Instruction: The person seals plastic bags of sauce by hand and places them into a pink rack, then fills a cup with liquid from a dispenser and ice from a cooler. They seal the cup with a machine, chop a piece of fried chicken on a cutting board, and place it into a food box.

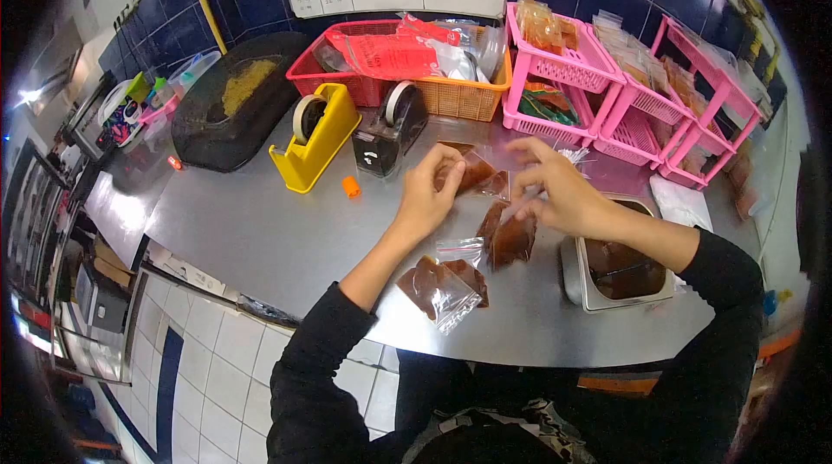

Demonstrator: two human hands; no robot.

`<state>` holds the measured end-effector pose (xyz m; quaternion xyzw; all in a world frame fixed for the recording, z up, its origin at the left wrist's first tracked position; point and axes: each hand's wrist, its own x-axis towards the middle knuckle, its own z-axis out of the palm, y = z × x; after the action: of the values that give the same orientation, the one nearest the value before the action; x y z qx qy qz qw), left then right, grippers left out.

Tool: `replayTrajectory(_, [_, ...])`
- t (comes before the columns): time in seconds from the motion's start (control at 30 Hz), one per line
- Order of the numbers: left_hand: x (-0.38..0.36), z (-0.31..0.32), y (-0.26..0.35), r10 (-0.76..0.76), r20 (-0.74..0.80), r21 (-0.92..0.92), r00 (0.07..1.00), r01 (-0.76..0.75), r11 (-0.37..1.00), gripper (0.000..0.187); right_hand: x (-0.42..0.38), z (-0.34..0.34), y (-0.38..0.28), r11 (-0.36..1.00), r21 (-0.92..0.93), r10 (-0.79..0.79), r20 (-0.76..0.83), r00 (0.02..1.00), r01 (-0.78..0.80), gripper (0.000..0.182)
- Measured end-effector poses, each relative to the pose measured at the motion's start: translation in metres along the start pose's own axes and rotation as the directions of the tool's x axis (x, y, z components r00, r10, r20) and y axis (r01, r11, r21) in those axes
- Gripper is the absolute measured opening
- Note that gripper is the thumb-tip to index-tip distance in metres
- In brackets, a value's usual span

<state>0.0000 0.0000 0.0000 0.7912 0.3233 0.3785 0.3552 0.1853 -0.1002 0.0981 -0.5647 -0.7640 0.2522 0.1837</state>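
My left hand (431,189) is pinched at the edge of a clear bag of brown sauce (475,171) near the middle of the steel table. To its right, my right hand (555,188) has its fingers spread and curved, slightly blurred, over more sauce bags (511,240); no held object shows in it. Nearer my body, a few flat zip bags of brown sauce (438,286) lie overlapping. A steel container of dark brown sauce (620,273) stands beside my right forearm, with a utensil partly in it.
A yellow tape dispenser (319,139) and a black one (390,130) stand behind my left hand. Further back are a red basket (303,74), an orange basket (468,100) and pink racks (611,83) of packets. An orange cap (351,187) lies on the steel table (251,230).
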Motion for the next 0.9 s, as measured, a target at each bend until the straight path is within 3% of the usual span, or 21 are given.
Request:
replayTrajectory(0.03, [-0.002, 0.003, -0.001, 0.036, -0.019, -0.248, 0.999, -0.039, 0.968, 0.017, 0.005, 0.002, 0.005, 0.963, -0.146, -0.25, -0.163, 0.955, 0.227, 0.008])
replayTrajectory(0.07, [-0.004, 0.006, -0.001, 0.064, -0.048, -0.479, 0.997, -0.079, 0.874, 0.014, 0.006, 0.0, 0.01, 0.916, -0.233, -0.377, -0.211, 0.902, 0.328, 0.008])
replayTrajectory(0.1, [-0.004, 0.017, 0.001, 0.063, -0.061, -0.497, 0.996, -0.084, 0.864, 0.014, 0.006, -0.002, 0.011, 0.852, -0.331, -0.495, -0.256, 0.83, 0.406, 0.007])
replayTrajectory(0.17, [-0.008, 0.03, 0.008, 0.104, -0.057, -0.715, 0.993, -0.113, 0.69, 0.01, 0.01, -0.002, 0.006, 0.984, 0.035, -0.166, -0.193, 0.967, 0.175, 0.011])
replayTrajectory(0.23, [-0.009, 0.028, 0.016, 0.138, -0.063, -0.732, 0.988, -0.14, 0.667, 0.012, 0.011, 0.0, 0.007, 0.991, 0.079, -0.087, -0.232, 0.969, 0.108, 0.011])
replayTrajectory(0.3, [-0.01, 0.017, 0.018, 0.075, 0.122, -0.772, 0.99, 0.047, 0.634, 0.017, 0.009, 0.001, 0.008, 0.991, 0.128, -0.006, -0.266, 0.964, 0.041, 0.012])
replayTrajectory(0.33, [-0.003, 0.016, 0.009, 0.075, 0.123, -0.771, 0.99, 0.048, 0.635, 0.017, 0.005, 0.0, 0.01, 0.991, 0.042, -0.112, -0.279, 0.954, 0.129, 0.013])
replayTrajectory(0.37, [0.012, 0.016, -0.007, 0.132, 0.053, -0.643, 0.99, -0.067, 0.763, 0.02, 0.002, -0.001, 0.01, 0.976, -0.044, -0.217, -0.284, 0.934, 0.214, 0.015])
replayTrajectory(0.4, [0.023, 0.015, -0.019, 0.2, -0.005, -0.487, 0.98, -0.177, 0.855, 0.023, -0.001, -0.002, 0.009, 0.976, -0.043, -0.216, -0.284, 0.934, 0.213, 0.015])
replayTrajectory(0.43, [0.031, 0.01, -0.024, 0.199, -0.003, -0.487, 0.98, -0.175, 0.855, 0.023, -0.005, -0.003, 0.007, 0.935, -0.202, -0.335, -0.245, 0.91, 0.29, 0.017])
replayTrajectory(0.47, [0.036, 0.006, -0.03, 0.321, -0.033, -0.097, 0.946, -0.323, 0.941, 0.027, -0.008, -0.003, 0.006, 0.863, -0.353, -0.442, -0.185, 0.878, 0.361, 0.019])
replayTrajectory(0.5, [0.041, 0.005, -0.035, 0.442, -0.011, 0.309, 0.897, -0.417, 0.855, 0.032, -0.012, 0.0, 0.005, 0.864, -0.353, -0.439, -0.183, 0.879, 0.358, 0.019])
replayTrajectory(0.57, [0.05, 0.008, -0.042, 0.444, 0.015, 0.31, 0.896, -0.426, 0.85, 0.033, -0.016, 0.004, 0.003, 0.952, -0.154, -0.295, -0.244, 0.924, 0.263, 0.023])
replayTrajectory(0.67, [0.056, 0.011, -0.043, 0.355, 0.083, 0.418, 0.931, -0.356, 0.836, 0.022, -0.021, 0.003, 0.007, 0.951, -0.153, -0.292, -0.168, 0.941, 0.268, 0.024])
replayTrajectory(0.77, [0.055, 0.013, -0.04, 0.345, -0.017, 0.419, 0.938, -0.307, 0.855, 0.015, -0.021, -0.005, 0.009, 0.954, -0.193, -0.245, -0.057, 0.968, 0.23, 0.02])
replayTrajectory(0.83, [0.048, 0.011, -0.027, 0.221, -0.151, 0.09, 0.963, -0.209, 0.974, 0.014, -0.018, -0.005, 0.01, 0.958, -0.165, -0.256, -0.115, 0.96, 0.236, 0.019])
replayTrajectory(0.87, [0.045, 0.01, -0.02, 0.223, -0.15, 0.092, 0.963, -0.211, 0.973, 0.014, -0.017, -0.006, 0.011, 0.96, -0.14, -0.263, -0.173, 0.949, 0.241, 0.018])
replayTrajectory(0.9, [0.04, 0.008, -0.011, 0.135, -0.151, -0.052, 0.979, -0.144, 0.988, 0.015, -0.014, -0.005, 0.012, 0.961, -0.139, -0.262, -0.177, 0.949, 0.24, 0.018])
